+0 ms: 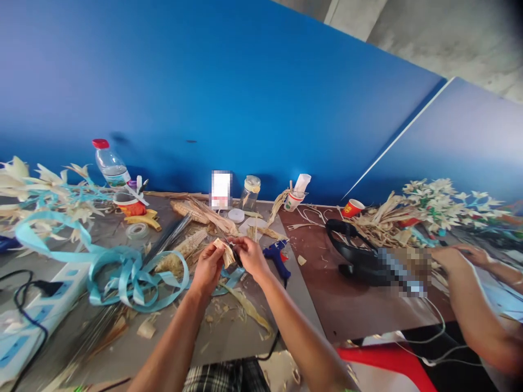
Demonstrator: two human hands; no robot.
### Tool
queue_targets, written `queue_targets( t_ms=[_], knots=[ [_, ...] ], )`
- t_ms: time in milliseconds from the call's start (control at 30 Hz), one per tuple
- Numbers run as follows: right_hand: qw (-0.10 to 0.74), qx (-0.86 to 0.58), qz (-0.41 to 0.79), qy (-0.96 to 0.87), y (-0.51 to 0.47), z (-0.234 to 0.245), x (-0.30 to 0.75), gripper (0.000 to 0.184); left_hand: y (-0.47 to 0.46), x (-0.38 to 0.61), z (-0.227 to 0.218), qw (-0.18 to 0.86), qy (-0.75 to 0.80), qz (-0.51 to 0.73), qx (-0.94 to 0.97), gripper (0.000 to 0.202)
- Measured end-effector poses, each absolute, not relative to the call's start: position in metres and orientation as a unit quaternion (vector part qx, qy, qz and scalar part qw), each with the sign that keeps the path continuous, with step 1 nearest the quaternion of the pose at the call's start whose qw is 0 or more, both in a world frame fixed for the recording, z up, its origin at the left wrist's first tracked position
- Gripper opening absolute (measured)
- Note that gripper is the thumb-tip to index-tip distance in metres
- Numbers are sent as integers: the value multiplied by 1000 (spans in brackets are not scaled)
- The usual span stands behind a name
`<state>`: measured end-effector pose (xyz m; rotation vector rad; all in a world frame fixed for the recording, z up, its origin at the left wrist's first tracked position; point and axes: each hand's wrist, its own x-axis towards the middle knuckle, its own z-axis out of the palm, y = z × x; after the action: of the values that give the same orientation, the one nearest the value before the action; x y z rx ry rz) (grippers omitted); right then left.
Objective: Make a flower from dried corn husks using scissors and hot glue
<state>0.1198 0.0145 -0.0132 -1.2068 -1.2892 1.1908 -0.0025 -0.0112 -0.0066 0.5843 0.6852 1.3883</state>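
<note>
My left hand (208,268) is closed on a small piece of pale corn husk (227,253), pinching it above the grey table (229,332). My right hand (250,256) is closed too, gripping dark scissors (236,256) whose blades meet the husk. Both hands meet just in front of me, over husk scraps. A blue glue gun (278,257) lies right of my right hand. Corn cobs with husks (186,249) lie just beyond my left hand.
Light blue ribbon (122,272) is tangled at left by a white power strip (28,321). A water bottle (111,163), a glass jar (250,191) and paper cups (352,207) stand along the blue wall. Another person's arms (474,305) reach in at right, near a black bag (359,256) and husk flowers (441,204).
</note>
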Motion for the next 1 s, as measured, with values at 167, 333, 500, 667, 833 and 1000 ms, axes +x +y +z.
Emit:
queue_targets(
  t_ms=[167, 333, 500, 667, 833, 1000],
  knots=[
    [464, -451, 547, -531, 7, -14, 118, 16, -8, -4, -10, 666, 321, 629, 242, 22],
    [450, -360, 648, -499, -6, -7, 121, 36, -8, -6, -10, 654, 354, 629, 227, 24],
    [494, -341, 665, -444, -7, -2, 129, 44, -8, -4, -8, 632, 363, 642, 238, 25],
    [476, -358, 655, -465, -4, 3, 137, 46, -7, -3, -11, 606, 366, 666, 235, 22],
    [466, -391, 638, -472, -6, 4, 130, 39, -4, -6, -15, 567, 383, 688, 241, 25],
    [505, -401, 623, -443, -5, 3, 129, 47, -3, -6, -17, 552, 404, 685, 250, 31]
  ],
)
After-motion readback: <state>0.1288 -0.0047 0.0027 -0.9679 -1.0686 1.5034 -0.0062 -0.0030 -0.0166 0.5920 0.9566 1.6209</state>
